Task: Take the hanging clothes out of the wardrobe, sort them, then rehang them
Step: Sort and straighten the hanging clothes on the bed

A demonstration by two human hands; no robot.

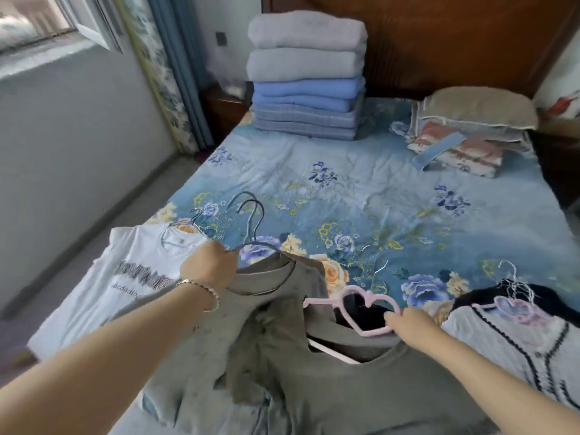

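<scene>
Bed [361,189]: left hand [208,268] grips wire hanger [252,229]; right hand [408,324], pink hanger [323,301].

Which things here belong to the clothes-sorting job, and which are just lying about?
Job: grey tops, wire hangers, pink heart hanger, white T-shirt, striped cardigan.
Lying about: folded blankets, pillows, curtain, flowered bedsheet.
</scene>
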